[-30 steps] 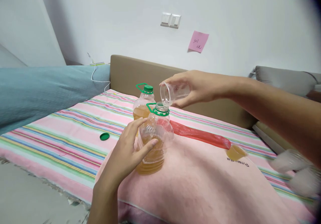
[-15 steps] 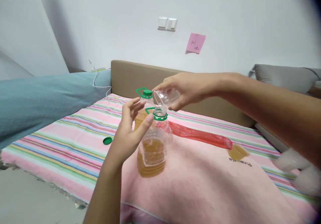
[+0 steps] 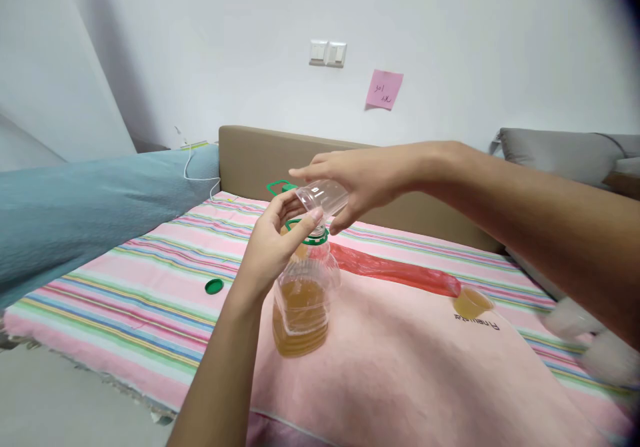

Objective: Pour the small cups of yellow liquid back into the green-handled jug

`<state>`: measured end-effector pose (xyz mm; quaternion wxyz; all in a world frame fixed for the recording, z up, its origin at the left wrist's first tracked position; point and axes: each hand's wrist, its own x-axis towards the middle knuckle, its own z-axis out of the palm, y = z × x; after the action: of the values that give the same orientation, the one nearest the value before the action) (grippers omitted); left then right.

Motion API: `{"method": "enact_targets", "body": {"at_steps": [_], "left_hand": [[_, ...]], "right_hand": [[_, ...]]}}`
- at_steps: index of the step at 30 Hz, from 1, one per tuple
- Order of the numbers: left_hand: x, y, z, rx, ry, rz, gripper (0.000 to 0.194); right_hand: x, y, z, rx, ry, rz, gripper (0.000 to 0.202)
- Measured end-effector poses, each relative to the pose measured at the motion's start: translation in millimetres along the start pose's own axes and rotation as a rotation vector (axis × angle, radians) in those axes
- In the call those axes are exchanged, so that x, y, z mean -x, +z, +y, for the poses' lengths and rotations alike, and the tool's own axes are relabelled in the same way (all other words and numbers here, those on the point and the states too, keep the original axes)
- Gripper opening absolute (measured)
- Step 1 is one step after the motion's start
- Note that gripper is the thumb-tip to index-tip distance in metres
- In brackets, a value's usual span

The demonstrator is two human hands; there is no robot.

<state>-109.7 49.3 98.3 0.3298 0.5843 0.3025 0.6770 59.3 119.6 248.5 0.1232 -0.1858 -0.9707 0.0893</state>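
A clear plastic cup [image 3: 327, 197] lies tilted on its side just above the mouth of an uncapped bottle [image 3: 301, 310] partly filled with amber liquid. My left hand [image 3: 280, 233] has its fingers and thumb on the cup's rim. My right hand [image 3: 357, 177] is at the cup's base end, its fingers spread and lifted from the cup. No liquid can be made out in the cup. Behind my left hand is a second bottle with a green cap [image 3: 289, 188], mostly hidden. A loose green cap [image 3: 214, 287] lies on the striped cloth to the left.
A red plastic sleeve [image 3: 395, 270] stretches right to a cup of amber liquid [image 3: 471, 302] on the pink cloth [image 3: 400, 367]. Blurred clear cups [image 3: 607, 357] lie at the right edge. Behind stands a brown headboard [image 3: 250, 157]; a blue-covered bolster [image 3: 110, 200] is on the left.
My left hand has moved up and right and taken hold of the cup's rim. The fingers of my right hand have opened away from the cup.
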Motion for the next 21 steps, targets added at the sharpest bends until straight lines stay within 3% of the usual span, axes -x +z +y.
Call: {"method": "enact_targets", "body": {"at_steps": [4,8,14,21], "left_hand": [[4.3,-2.8,-1.8,-0.039,0.012,0.005,0.053],[7.4,-5.2,-6.4,-0.001,0.026,0.017,0.051],[5.9,-4.9,-12.1,-0.006,0.052,0.018,0.052],[6.0,-5.1,-13.7,-0.009,0.042,0.031,0.051]], "right_hand": [[26.1,-0.6,5.7,-0.195,0.021,0.302,0.076],[54.5,28.7,12.7,-0.392,0.093,0.642,0.06],[55.0,78.8,19.9,-0.548,0.153,0.831,0.056],[44.9,83.4,18.2,-0.575,0.158,0.853,0.047]]}}
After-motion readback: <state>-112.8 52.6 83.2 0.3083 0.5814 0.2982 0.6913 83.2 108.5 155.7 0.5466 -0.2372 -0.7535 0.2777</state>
